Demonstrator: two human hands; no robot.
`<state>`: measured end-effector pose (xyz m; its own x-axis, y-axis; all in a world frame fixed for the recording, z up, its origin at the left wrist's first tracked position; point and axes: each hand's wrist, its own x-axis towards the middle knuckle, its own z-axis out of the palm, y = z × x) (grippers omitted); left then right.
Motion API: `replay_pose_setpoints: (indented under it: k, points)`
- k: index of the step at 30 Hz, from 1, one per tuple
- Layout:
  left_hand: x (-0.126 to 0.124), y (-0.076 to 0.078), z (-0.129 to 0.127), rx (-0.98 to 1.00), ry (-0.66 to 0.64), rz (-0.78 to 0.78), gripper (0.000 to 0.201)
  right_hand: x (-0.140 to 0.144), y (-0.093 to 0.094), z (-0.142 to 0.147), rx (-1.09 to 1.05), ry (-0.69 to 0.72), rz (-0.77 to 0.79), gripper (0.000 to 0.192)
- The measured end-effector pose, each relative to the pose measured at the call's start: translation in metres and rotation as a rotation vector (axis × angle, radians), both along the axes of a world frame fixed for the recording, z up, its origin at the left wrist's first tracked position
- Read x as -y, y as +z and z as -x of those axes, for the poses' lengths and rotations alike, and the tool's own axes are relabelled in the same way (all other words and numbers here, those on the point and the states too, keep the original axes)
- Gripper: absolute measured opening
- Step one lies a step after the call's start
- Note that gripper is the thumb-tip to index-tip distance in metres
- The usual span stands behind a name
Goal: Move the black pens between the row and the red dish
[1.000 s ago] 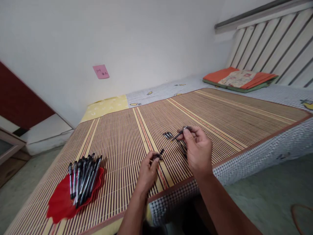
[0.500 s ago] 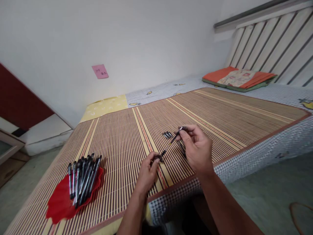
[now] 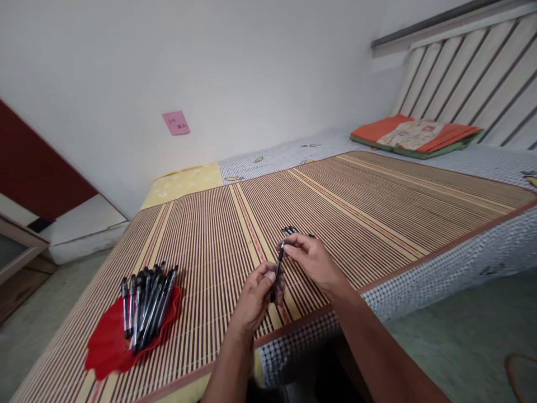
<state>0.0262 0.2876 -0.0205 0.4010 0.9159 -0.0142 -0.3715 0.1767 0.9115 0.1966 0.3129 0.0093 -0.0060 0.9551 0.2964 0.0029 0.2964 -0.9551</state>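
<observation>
- A red tray (image 3: pixel 109 341) is seen on the bamboo mat (image 3: pixel 377 196), near the mat's front left corner; a bundle of black pens (image 3: pixel 146 305) is held in it, laid side by side with their ends pointing away from the person towards the wall.
- A single black pen (image 3: pixel 277 272) is held above the mat's front edge, about midway along it, between both hands.
- The pen's long axis is set nearly upright in the view, tilted slightly; its upper end points away from the person, its lower end towards the front edge.
- The upper end is pinched by the fingers of the right hand (image 3: pixel 312 260), drawn narrow around it.
- The lower part is gripped by the left hand (image 3: pixel 255 296), its fingers curled closed around the barrel.
- A few small dark pieces (image 3: pixel 288 230) are seen lying on the mat just beyond the right hand; what they are cannot be told.
- A pink note (image 3: pixel 175 122) is stuck on the wall; its writing is too small to be read.
- An orange cushion (image 3: pixel 413 134) lies at the bed's far right corner.
</observation>
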Motion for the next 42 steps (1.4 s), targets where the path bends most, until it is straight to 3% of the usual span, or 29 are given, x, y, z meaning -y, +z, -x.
replay_pose_setpoints:
  k: [5,12,21,30,35,42]
  points:
    - [0.001,0.001,-0.001,0.127,0.086,0.155,0.034,-0.003,-0.01,0.002,-0.039,0.049,0.056,0.028]
    - [-0.004,-0.007,-0.005,0.069,0.099,0.113,0.041,-0.007,-0.019,0.009,-0.203,0.071,0.089,0.033]
    - [-0.011,-0.009,0.009,0.2,0.331,0.216,0.044,-0.06,0.004,0.047,-0.309,0.187,0.277,0.029]
    - [-0.012,-0.011,0.011,0.212,0.345,0.22,0.049,-0.043,-0.018,0.071,-0.532,0.301,0.336,0.031]
    - [-0.012,-0.011,0.009,0.205,0.343,0.217,0.045,-0.047,-0.021,0.069,-0.515,0.39,0.338,0.031]
    - [-0.011,-0.014,0.007,0.217,0.351,0.223,0.043,-0.049,-0.024,0.063,-0.487,0.39,0.398,0.034]
